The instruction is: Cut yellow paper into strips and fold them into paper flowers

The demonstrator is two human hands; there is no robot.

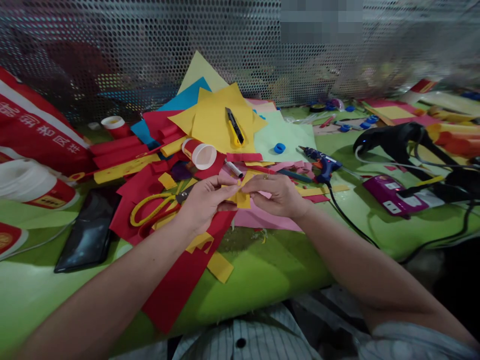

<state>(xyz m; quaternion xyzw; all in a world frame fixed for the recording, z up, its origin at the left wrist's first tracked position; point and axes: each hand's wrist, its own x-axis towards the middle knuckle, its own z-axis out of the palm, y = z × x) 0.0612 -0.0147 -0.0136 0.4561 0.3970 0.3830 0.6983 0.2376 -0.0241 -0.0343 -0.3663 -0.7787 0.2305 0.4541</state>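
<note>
A small piece of yellow paper [243, 200] is pinched between the fingertips of both hands, above the cluttered green table. My left hand [205, 199] is closed on its left side, with thumb and fingers together. From the right, my right hand [276, 194] grips the same piece; a ring shows on one finger. Scissors [152, 206] with yellow handles lie just left of my left hand. Below the hands, a long red paper strip [191, 272] and a yellow paper strip [220, 267] lie near the table's front edge. My fingers cover part of the held paper.
A utility knife [235, 129] rests on stacked yellow sheets [210, 120]. Right of it are a glue gun [321, 161] with a black cord and a purple power socket [393, 195]. At left stand paper cups [37, 185] beside a phone [88, 230]. Perforated metal [150, 50] borders the back.
</note>
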